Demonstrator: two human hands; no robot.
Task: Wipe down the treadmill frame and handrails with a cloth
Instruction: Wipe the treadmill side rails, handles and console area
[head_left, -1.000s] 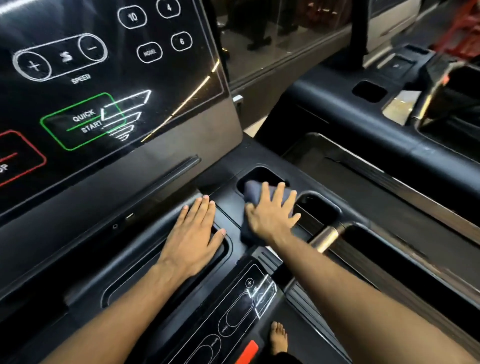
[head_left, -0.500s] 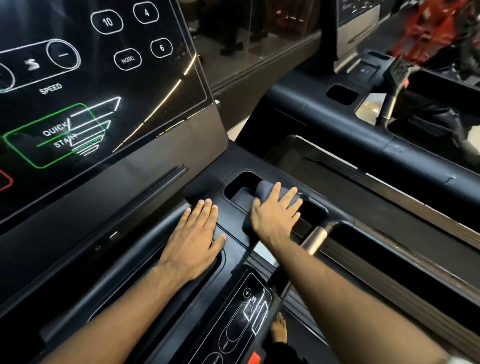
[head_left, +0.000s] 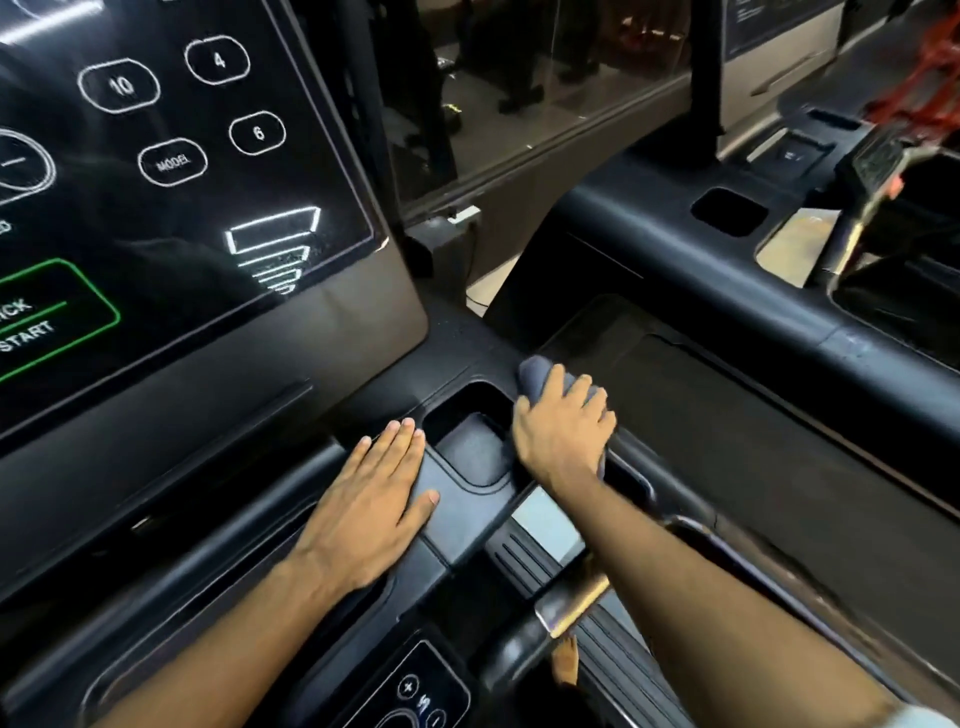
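Grey-blue cloth (head_left: 535, 375) sat on the black frame (head_left: 465, 506) at the right rim of the cup recess (head_left: 470, 441), bunched under my right hand (head_left: 563, 434). Fingers were curled over it, gripping and pressing down. Left hand (head_left: 374, 493) lay flat on the frame just left of the recess, fingers straight and together, holding nothing. Screen (head_left: 182, 182) stood above, with the metal handrail (head_left: 569, 608) under my right forearm.
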